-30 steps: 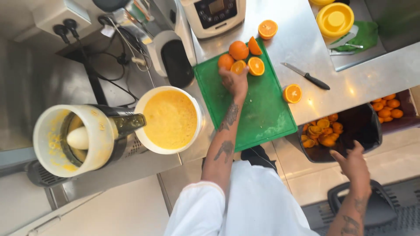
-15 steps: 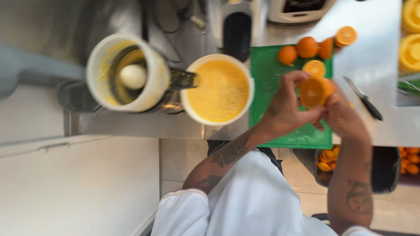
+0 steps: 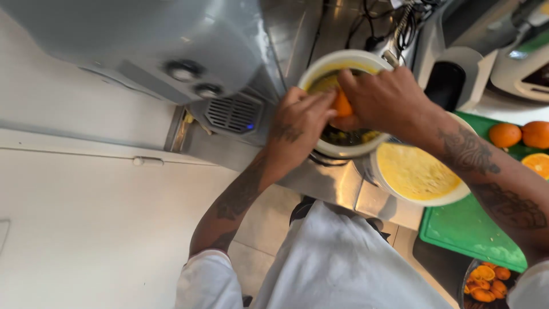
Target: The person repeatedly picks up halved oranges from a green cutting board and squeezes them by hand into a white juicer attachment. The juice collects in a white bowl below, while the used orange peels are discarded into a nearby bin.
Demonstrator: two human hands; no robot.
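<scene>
1. The left hand (image 3: 300, 123) has its fingers closed on the orange half (image 3: 342, 106), over the juicer bowl (image 3: 320, 68).
2. The right hand (image 3: 386, 100) cups the fruit from the right — also closed on it.
3. It looks soft, wet and slippery — best gripped by the rind.
4. At right: a juice bowl (image 3: 414, 174), a green cutting board (image 3: 469, 229) and whole oranges (image 3: 517, 134).

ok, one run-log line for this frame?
left hand: on orange half | right hand: pressing it into juicer | bowl of juice: beside juicer | cutting board: whole oranges
</scene>
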